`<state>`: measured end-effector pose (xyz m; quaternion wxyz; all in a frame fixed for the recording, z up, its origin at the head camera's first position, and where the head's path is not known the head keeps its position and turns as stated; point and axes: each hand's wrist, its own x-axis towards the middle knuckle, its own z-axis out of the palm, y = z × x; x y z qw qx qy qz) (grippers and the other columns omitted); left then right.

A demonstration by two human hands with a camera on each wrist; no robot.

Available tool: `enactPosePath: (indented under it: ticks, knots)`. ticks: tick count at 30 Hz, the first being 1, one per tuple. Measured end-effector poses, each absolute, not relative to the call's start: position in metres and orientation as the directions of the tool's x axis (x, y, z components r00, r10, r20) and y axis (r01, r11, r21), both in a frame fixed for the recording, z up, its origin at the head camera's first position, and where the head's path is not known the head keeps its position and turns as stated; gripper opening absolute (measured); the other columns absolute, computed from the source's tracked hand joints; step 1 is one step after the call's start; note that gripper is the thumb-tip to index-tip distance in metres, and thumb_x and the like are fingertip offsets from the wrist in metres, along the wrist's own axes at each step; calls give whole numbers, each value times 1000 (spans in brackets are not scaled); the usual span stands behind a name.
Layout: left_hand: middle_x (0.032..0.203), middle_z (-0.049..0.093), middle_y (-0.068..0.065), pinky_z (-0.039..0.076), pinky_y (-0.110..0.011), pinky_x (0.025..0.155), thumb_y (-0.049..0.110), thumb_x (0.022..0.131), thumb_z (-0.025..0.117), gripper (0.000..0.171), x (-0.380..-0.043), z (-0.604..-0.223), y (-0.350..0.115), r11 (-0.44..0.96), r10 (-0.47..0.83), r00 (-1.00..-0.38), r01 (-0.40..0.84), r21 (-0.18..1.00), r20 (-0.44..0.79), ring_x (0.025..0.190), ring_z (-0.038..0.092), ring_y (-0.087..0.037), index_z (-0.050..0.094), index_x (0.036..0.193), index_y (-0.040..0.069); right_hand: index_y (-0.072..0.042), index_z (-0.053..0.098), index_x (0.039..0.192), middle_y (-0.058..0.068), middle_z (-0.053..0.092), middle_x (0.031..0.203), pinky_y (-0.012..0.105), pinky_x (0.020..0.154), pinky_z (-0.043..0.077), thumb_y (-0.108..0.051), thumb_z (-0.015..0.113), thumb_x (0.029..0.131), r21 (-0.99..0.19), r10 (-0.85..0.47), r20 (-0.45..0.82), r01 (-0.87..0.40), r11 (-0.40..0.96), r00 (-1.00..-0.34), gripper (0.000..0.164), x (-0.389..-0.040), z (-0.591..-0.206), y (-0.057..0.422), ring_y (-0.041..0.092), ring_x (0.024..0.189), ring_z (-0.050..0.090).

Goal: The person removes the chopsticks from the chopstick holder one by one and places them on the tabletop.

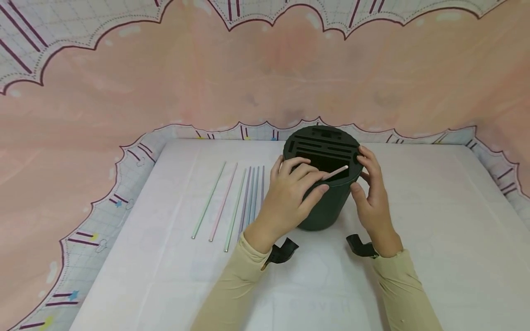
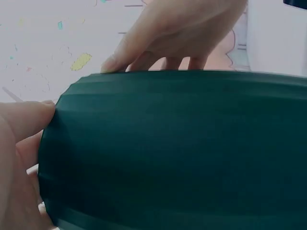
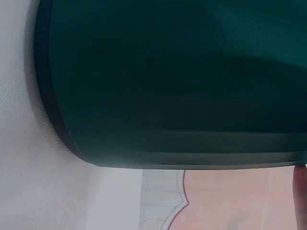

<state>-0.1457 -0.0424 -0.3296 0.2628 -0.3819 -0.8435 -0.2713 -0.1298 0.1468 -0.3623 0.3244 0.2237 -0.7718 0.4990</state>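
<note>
A dark green round knife holder (image 1: 320, 207) with a slotted lid (image 1: 304, 138) stands tilted at the back of the table. Across the front of its wide opening slants a pale pink stick (image 1: 338, 172), its tip up and to the right. My left hand (image 1: 291, 193) lies over the holder's left front rim and appears to pinch the stick between finger and thumb. The stick's other end is hidden. On the right side, my right hand (image 1: 372, 202) grips the rim, thumb in front. Both wrist views are mostly filled by the holder's green wall (image 2: 168, 143).
Left of the holder, several thin sticks lie roughly side by side on the white table (image 1: 165, 285), among them a green stick (image 1: 209, 200) and a pink stick (image 1: 223, 202). Black wrist mounts (image 1: 283, 251) hang under both sleeves. Patterned cloth (image 1: 248, 82) rises behind the table.
</note>
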Motion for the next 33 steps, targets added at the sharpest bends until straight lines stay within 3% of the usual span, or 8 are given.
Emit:
enactPosePath:
  ticks: [5, 17, 24, 33]
  knots:
    - [101, 58, 6, 12, -52, 103, 33, 92, 48, 25, -146, -330, -45, 555, 505, -564, 792, 255, 653, 109, 41, -15, 64, 103, 18, 9, 34, 126, 20, 27, 139, 29, 93, 31, -42, 42, 92, -622, -26, 727, -674, 399, -686, 62, -130, -362, 146, 30, 127, 27]
    - [98, 61, 4, 18, -40, 105, 17, 90, 53, 15, -147, -320, -53, 265, 334, -621, 784, 562, 709, 97, 54, -5, 64, 98, 10, 8, 34, 127, 17, 27, 141, 27, 94, 30, -40, 43, 92, -637, -20, 710, -655, 407, -704, 60, -128, -362, 148, 29, 128, 26]
    - [100, 61, -2, 46, -28, 78, 8, 89, 54, 11, -141, -310, -58, 76, 258, -626, 772, 631, 736, 93, 55, -11, 61, 96, 5, 8, 34, 127, 17, 27, 141, 27, 95, 30, -40, 43, 92, -634, -23, 709, -652, 416, -705, 60, -127, -362, 147, 29, 128, 26]
    - [95, 58, -19, 48, -42, 77, -1, 88, 52, 17, -126, -283, -80, -194, 16, -652, 741, 642, 758, 87, 58, -28, 54, 99, -13, 8, 34, 127, 18, 26, 141, 31, 95, 30, -39, 43, 92, -634, -24, 711, -655, 410, -703, 59, -130, -361, 148, 29, 128, 25]
